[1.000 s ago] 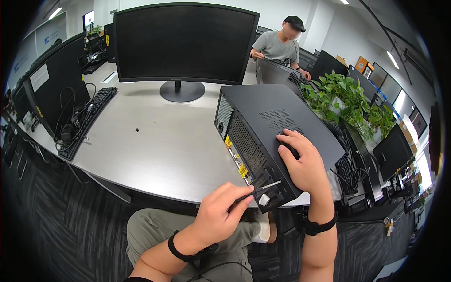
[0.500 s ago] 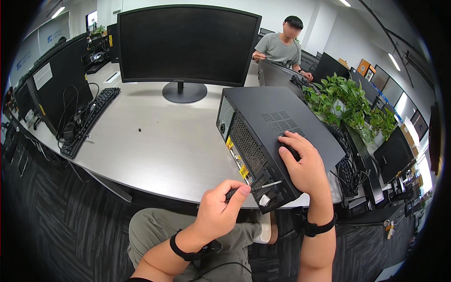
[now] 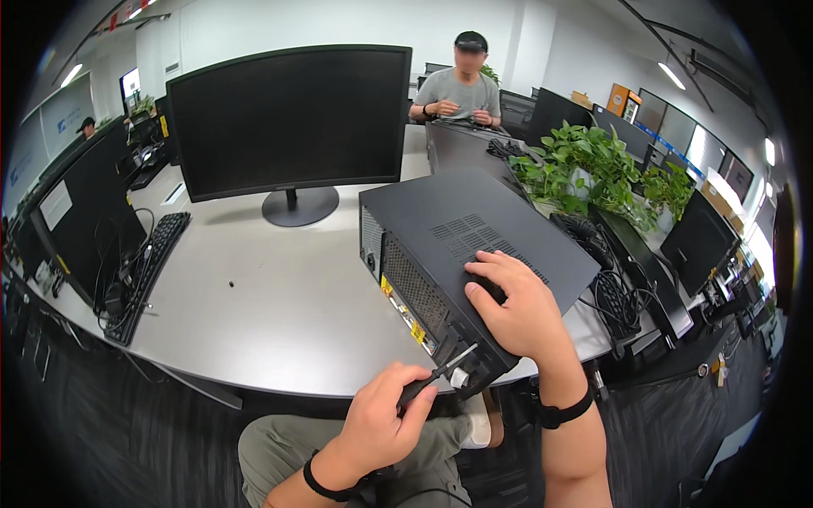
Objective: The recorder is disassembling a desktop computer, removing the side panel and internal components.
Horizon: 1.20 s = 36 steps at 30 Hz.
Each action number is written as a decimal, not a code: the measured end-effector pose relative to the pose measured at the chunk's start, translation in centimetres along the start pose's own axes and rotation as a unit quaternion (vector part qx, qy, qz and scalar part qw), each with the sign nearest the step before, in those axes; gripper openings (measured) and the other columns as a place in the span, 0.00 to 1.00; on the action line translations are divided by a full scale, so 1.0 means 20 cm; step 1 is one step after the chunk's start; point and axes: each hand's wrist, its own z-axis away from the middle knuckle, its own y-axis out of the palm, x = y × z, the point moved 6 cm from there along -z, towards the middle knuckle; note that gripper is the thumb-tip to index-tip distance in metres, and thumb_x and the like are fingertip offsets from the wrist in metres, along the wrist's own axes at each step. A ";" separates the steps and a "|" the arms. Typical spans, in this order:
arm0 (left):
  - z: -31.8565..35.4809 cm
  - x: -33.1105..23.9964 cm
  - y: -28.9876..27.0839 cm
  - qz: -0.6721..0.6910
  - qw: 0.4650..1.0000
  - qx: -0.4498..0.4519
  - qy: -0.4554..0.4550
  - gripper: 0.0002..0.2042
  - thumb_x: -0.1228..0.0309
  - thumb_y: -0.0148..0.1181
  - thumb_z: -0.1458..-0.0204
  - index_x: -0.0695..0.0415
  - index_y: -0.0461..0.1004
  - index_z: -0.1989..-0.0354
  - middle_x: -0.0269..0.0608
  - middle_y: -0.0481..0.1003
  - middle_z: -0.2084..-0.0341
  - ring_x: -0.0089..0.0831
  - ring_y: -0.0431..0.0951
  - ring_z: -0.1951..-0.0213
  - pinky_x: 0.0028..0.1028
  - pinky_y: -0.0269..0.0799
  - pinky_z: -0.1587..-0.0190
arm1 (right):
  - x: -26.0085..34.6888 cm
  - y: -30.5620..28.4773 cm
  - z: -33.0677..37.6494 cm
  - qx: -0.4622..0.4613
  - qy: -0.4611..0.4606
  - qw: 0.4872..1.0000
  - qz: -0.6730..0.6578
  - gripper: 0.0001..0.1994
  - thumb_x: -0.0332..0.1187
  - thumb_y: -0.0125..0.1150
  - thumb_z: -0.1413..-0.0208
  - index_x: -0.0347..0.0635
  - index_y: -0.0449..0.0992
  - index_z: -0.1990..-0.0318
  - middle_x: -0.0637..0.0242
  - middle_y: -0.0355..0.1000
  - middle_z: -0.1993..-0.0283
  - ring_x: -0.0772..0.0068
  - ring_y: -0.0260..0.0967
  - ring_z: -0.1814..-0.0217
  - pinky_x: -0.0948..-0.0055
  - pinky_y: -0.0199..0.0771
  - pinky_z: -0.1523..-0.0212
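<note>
Computer case (image 3: 474, 254) on grey desk (image 3: 279, 313)

Black desktop computer case (image 3: 474, 254), lying flat on its side near the worktop's front edge, vented side panel up, perforated rear panel facing left (yellow stickers along it). Screwdriver (image 3: 436, 377), dark handle, thin shaft angled up to the case's near corner.

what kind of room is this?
Likely an open-plan office or IT workroom: monitors on a shared grey desk, a keyboard, and a black PC case laid flat with a screwdriver at it.
</note>
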 end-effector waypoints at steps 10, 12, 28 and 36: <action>0.02 0.00 -0.03 0.020 0.996 0.039 -0.081 0.10 0.71 0.60 0.41 0.66 0.70 0.58 0.47 0.75 0.79 0.37 0.77 0.79 0.29 0.69 0.75 | 0.00 0.01 0.00 0.023 0.007 1.000 0.016 0.16 0.41 0.59 0.42 0.44 0.80 0.50 0.55 0.73 0.41 0.50 0.64 0.33 0.56 0.59 0.31; 0.04 0.06 -0.03 0.000 0.991 0.064 -0.117 0.10 0.71 0.59 0.40 0.66 0.70 0.57 0.46 0.75 0.79 0.38 0.76 0.79 0.28 0.70 0.75 | 0.01 0.01 0.00 0.013 0.006 1.000 0.015 0.16 0.41 0.59 0.42 0.44 0.80 0.50 0.56 0.73 0.41 0.51 0.64 0.33 0.57 0.60 0.32; 0.03 0.02 -0.04 -0.001 0.999 -0.029 -0.041 0.12 0.75 0.61 0.42 0.67 0.67 0.55 0.42 0.75 0.72 0.23 0.73 0.73 0.24 0.69 0.69 | 0.00 0.01 0.00 0.003 0.010 1.000 -0.008 0.14 0.38 0.60 0.43 0.43 0.81 0.52 0.56 0.75 0.43 0.51 0.65 0.34 0.59 0.63 0.34; 0.04 -0.02 -0.02 -0.083 0.995 -0.056 0.025 0.07 0.73 0.57 0.39 0.64 0.70 0.60 0.41 0.72 0.83 0.32 0.70 0.84 0.28 0.65 0.79 | 0.01 0.01 0.00 0.009 -0.001 1.000 0.008 0.15 0.39 0.61 0.44 0.44 0.81 0.52 0.55 0.74 0.42 0.50 0.65 0.33 0.59 0.63 0.34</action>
